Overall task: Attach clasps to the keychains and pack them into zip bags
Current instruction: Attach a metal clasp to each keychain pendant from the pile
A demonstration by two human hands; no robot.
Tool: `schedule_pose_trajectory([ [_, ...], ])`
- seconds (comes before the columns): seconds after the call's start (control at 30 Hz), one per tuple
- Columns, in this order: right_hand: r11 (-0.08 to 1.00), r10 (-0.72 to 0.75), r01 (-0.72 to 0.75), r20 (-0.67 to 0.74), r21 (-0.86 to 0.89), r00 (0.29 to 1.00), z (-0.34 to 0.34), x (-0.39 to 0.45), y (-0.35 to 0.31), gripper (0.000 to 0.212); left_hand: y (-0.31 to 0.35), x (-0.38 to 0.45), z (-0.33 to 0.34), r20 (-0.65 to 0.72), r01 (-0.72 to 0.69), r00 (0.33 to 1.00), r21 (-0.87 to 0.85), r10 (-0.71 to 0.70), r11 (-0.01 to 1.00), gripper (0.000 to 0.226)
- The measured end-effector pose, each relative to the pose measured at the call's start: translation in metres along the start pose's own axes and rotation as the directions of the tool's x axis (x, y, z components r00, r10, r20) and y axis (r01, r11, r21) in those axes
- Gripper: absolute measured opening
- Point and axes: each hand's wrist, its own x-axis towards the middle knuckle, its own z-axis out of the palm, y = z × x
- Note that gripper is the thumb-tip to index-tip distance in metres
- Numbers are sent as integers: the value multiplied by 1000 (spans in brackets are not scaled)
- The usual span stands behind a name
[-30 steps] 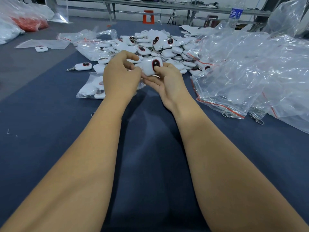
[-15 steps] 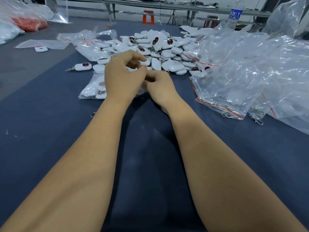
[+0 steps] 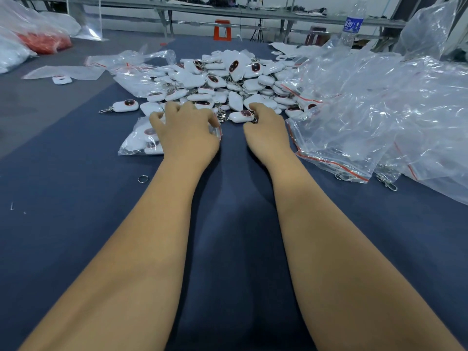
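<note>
At centre left, the left hand (image 3: 186,134) rests on a filled zip bag (image 3: 141,141), fingers spread and bent. Just right, a white keychain (image 3: 241,116) lies on the blue table (image 3: 63,198); the right hand (image 3: 266,130) touches it with curled fingers, grip unclear. Empty zip bags (image 3: 367,110) fill the right.

Blue-clothed table (image 3: 76,211) — heaped white keychains (image 3: 228,82), clear zip bags (image 3: 379,110), a loose ring (image 3: 143,178).

Background clutter, far side of table
Water bottle (image 3: 351,26) w/ blue label is seen far right; orange stool (image 3: 222,30) is set beyond table edge; red-filled bag (image 3: 43,40) is piled far left.
</note>
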Motion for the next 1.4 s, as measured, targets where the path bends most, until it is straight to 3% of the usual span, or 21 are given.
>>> schedule_pose_trajectory([
  [0.07,998,-24,29,75,-62,997,3,-1,0,61,-4,1,-1,-24,59,998,42,-58,997,27],
  [0.17,926,-85,161,227,-342,970,9,-1,0,63,-9,2,-2,-22,128,992,88,-126,988,31],
  [0.27,922,-119,168,158,-350,980,10,-1,0,50,-11,3,-1,-58,148,988,46,-145,988,29],
  [0.37,976,-116,110,-19,-188,993,7,-2,-3,41,-8,5,0,-204,1,978,-166,-36,986,27],
  [0.47,981,-87,94,45,-172,995,6,-2,-2,53,3,3,-3,-252,-190,965,-482,73,856,39],
  [0.53,960,-76,109,134,-256,988,8,-1,0,59,13,-1,-5,-182,-208,976,-640,117,740,47],
  [0.63,911,-98,148,146,-385,984,10,0,0,44,23,-3,-3,70,8,993,-840,94,542,54],
  [0.73,972,-95,104,53,-211,994,9,-2,-1,5,25,1,0,286,230,950,-913,126,337,47],
  [0.8,994,-58,61,37,-89,998,7,-3,-3,19,24,4,2,358,320,927,-911,115,259,41],
  [0.87,999,-23,24,31,-48,999,5,-4,-5,24,20,7,8,366,335,930,-890,46,311,39],
  [0.97,1000,-11,11,11,21,1000,3,-6,-4,32,14,7,15,286,264,957,-769,-56,581,47],
  [1.03,998,-19,20,-2,59,1000,2,-8,-4,25,11,5,18,269,196,963,-656,-18,729,50],
  [1.1,999,-24,23,-13,-47,1000,2,-7,-2,27,11,3,21,266,118,963,-566,45,816,47],
  [1.23,990,8,-12,-27,-143,1000,2,-4,-3,24,12,1,19,238,50,968,-505,83,862,39],
  [1.4,1000,5,-7,72,27,997,4,-7,-5,21,11,0,17,245,87,968,-543,59,835,45],
])
